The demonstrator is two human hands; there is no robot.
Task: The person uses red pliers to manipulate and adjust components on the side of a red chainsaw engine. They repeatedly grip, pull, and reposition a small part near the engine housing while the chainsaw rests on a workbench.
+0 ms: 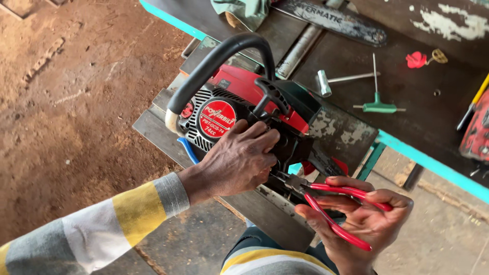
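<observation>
A red and black chainsaw body [244, 109] with a curved black handle bar stands at the near edge of a dark workbench [351, 135]. My left hand [239, 160] grips its black underside, just below the round red label. My right hand [364, 219] holds red-handled pliers [331, 203]. The pliers' jaws point left into the saw's lower rear, right beside my left fingers. What the jaws pinch is hidden.
On the bench lie a saw guide bar [336, 20], a green T-handle key [378, 104], a metal socket wrench [331, 80], a small red cap [416, 59], a green cloth [244, 10] and a red part [476, 132] at the right edge. Reddish dirt floor [66, 102] spreads left.
</observation>
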